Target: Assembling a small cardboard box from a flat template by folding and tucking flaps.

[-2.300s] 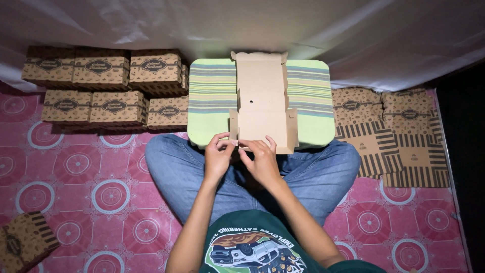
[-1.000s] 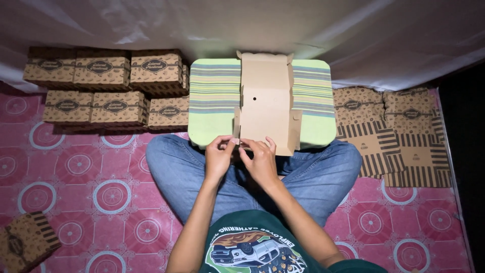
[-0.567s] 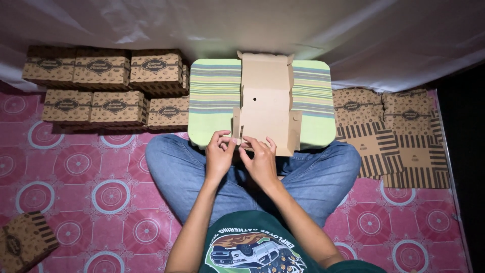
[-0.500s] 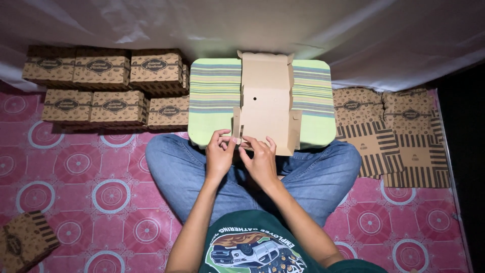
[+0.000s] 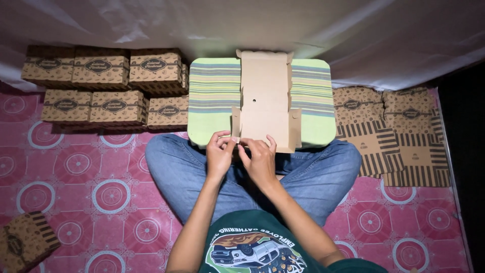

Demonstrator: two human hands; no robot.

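A flat, unfolded brown cardboard box blank lies on a small green striped table over my crossed legs. My left hand pinches the blank's near left corner flap between thumb and fingers. My right hand sits beside it, its fingertips on the same near edge of the blank. Both hands almost touch each other at the table's front edge.
Several folded printed brown boxes are stacked in rows at the left. A pile of flat printed blanks lies at the right. One more box sits at the lower left on the pink patterned floor mat. White sheeting hangs behind.
The blank's far panel has lifted slightly and shifted a little to the right. Both hands stay at the near left flap with only small finger movements.
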